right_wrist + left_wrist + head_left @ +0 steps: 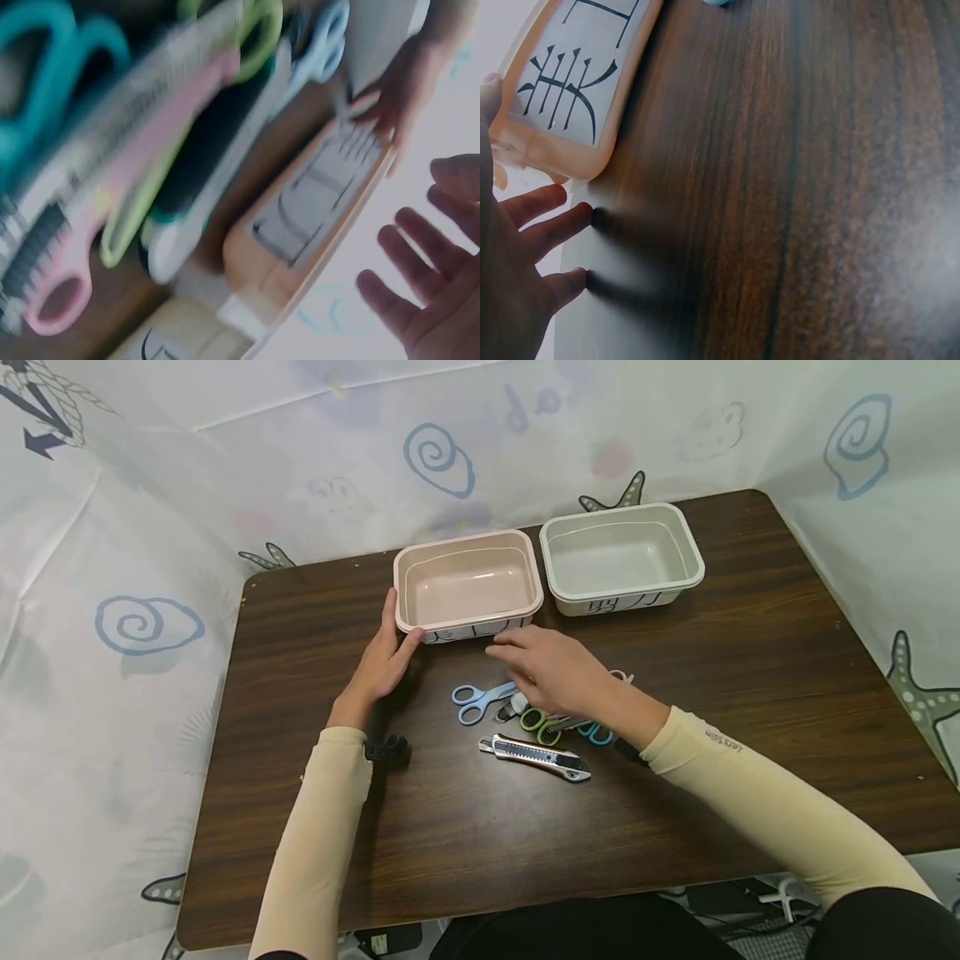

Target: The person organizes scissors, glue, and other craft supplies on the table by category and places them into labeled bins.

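Observation:
My left hand [379, 667] is at the near left corner of a pink plastic bin [469, 578], thumb at the front rim and fingers straight along the left side. In the left wrist view, three of its fingers [559, 225] spread out below the bin. My right hand [555, 667] is in front of the bin's near right corner, above a group of scissors and cutters, fingers loosely extended and holding nothing. Under and beside it are blue scissors [474, 702], green-handled scissors [533, 719], teal-handled scissors [597, 734] and pink scissors [58, 307], partly covered by the hand.
A silver utility knife [534, 755] lies nearer the front edge. To the right of the pink bin stands a cream bin [622, 558], nothing inside it. Both bins have labels with black characters on their fronts. The dark wooden table [705, 693] meets a patterned cloth backdrop [315, 468].

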Available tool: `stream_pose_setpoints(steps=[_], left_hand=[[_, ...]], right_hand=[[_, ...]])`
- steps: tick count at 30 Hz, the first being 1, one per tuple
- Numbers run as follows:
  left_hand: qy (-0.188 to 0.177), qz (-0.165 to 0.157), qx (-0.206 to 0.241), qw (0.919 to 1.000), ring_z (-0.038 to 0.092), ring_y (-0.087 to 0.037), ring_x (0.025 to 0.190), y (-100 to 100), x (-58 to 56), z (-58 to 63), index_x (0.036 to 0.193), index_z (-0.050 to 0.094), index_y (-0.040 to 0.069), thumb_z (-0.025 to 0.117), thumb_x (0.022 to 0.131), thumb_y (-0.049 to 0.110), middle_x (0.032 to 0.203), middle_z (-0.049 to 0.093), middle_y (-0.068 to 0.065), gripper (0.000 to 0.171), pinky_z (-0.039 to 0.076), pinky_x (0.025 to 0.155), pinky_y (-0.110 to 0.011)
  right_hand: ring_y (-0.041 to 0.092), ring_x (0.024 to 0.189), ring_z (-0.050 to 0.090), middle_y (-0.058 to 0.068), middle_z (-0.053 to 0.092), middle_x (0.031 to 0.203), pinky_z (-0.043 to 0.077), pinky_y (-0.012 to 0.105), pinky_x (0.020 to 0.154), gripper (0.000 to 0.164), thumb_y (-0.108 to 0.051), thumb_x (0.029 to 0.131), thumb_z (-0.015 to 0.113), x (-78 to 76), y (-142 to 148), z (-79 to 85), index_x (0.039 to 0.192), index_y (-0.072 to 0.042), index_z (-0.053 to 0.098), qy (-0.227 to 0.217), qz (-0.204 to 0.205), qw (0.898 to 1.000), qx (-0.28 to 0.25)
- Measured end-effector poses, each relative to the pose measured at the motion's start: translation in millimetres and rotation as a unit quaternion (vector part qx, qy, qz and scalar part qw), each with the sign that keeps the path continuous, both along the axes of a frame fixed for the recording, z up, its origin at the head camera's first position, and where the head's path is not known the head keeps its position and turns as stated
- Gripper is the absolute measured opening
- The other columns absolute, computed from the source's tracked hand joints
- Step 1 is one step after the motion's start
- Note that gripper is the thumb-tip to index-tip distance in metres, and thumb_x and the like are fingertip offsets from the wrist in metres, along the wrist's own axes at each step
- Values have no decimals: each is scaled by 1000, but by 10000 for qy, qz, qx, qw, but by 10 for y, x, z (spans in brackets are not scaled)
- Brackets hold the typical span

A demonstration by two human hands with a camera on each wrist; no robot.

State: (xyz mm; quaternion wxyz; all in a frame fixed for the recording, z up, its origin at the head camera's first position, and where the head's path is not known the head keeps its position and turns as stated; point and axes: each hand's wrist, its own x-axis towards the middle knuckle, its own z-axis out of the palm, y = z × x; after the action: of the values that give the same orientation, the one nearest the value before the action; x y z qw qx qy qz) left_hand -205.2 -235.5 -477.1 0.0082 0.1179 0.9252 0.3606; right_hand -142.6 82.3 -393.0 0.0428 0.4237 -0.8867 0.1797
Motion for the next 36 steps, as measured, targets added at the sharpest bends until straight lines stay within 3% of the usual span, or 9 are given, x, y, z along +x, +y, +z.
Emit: stream_pose_setpoints(steps=[7, 13, 18, 30, 36], left_hand=[[-53, 15, 17, 10000, 28, -30, 143, 2, 2, -15, 157, -10, 34, 42, 100, 57, 163, 12, 1, 80, 24, 112, -53], [-57, 80, 14, 10000, 29, -31, 142, -6, 5, -30, 157, -9, 33, 42, 100, 57, 163, 14, -1, 80, 25, 111, -54], [3, 40, 30, 10000, 28, -30, 142, -5, 3, -32, 158, -8, 32, 42, 100, 56, 163, 13, -1, 80, 25, 111, -54], [-23, 14, 8, 10000, 28, -31, 143, -5, 8, -26, 156, -10, 35, 43, 100, 55, 163, 13, -1, 79, 24, 111, -54], [42, 0, 67, 10000, 29, -31, 142, -2, -4, -28, 158, -6, 29, 43, 100, 55, 163, 13, -1, 80, 24, 111, -54]], right_hand=[[24, 105, 60, 7, 62, 122, 53, 42, 78, 44, -22, 90, 67, 492, 38, -158, 133, -12, 62, -281, -161, 9981, 516], [24, 101, 58, 9, 61, 117, 53, 41, 72, 50, -29, 88, 71, 849, 117, -357, 133, -9, 61, -226, -340, 9947, 939], [25, 102, 57, 10, 58, 118, 53, 41, 69, 55, -31, 87, 74, 1055, 202, -480, 135, -9, 59, -302, -513, 9922, 1094], [25, 107, 55, 9, 55, 123, 52, 39, 63, 56, -14, 84, 76, 1178, 308, -681, 137, -11, 58, -220, -535, 9966, 591], [24, 110, 56, 9, 56, 125, 54, 39, 67, 49, -8, 87, 72, 1177, 313, -719, 135, -11, 60, -168, -601, 9969, 477]])
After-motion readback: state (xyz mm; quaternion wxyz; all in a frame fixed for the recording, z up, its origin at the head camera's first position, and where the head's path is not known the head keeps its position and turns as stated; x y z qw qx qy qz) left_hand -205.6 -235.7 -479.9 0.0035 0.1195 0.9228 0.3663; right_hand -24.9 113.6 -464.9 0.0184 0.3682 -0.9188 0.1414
